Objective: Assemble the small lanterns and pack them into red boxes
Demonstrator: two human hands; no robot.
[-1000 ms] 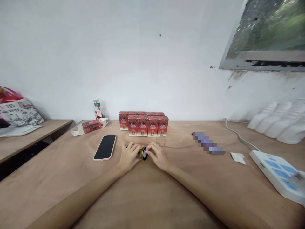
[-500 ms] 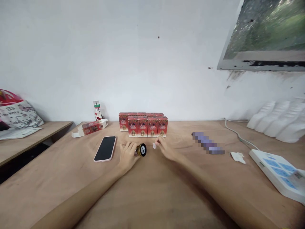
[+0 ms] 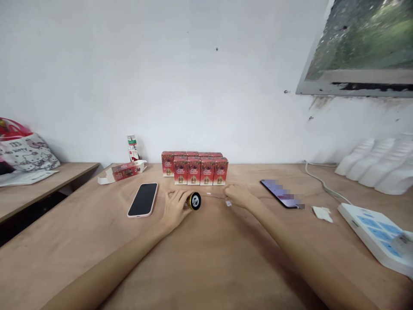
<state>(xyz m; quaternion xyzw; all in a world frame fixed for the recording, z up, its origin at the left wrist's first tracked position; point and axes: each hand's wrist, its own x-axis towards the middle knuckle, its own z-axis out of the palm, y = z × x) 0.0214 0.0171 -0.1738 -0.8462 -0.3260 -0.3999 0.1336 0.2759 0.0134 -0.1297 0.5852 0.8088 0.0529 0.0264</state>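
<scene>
My left hand [image 3: 174,207] is wrapped around a small gold-and-black cylinder [image 3: 195,201]. It lies tilted, its round black end with a white pattern turned to me. To the right, my right hand [image 3: 238,196] is closed low over the table, its fingertips pinched and partly hidden. Just under those fingertips shows a small white scrap [image 3: 228,203]; it seems pinched, perhaps touching the wood. A second tiny white scrap [image 3: 208,193] lies between the hands. Behind them stand several red Christmas boxes [image 3: 193,171] in two rows.
A pink-cased phone [image 3: 143,200] lies left of my left hand. Behind it are an opened red box [image 3: 124,171] and a small bottle [image 3: 132,147]. At right are another phone [image 3: 279,193], a crumpled tissue [image 3: 322,213], a white power strip [image 3: 374,234] and white moulded shapes [image 3: 377,165].
My right hand has drawn away from the cylinder's end, moving right with the white scrap. The left hand keeps its hold, and the cylinder's end now faces me more.
</scene>
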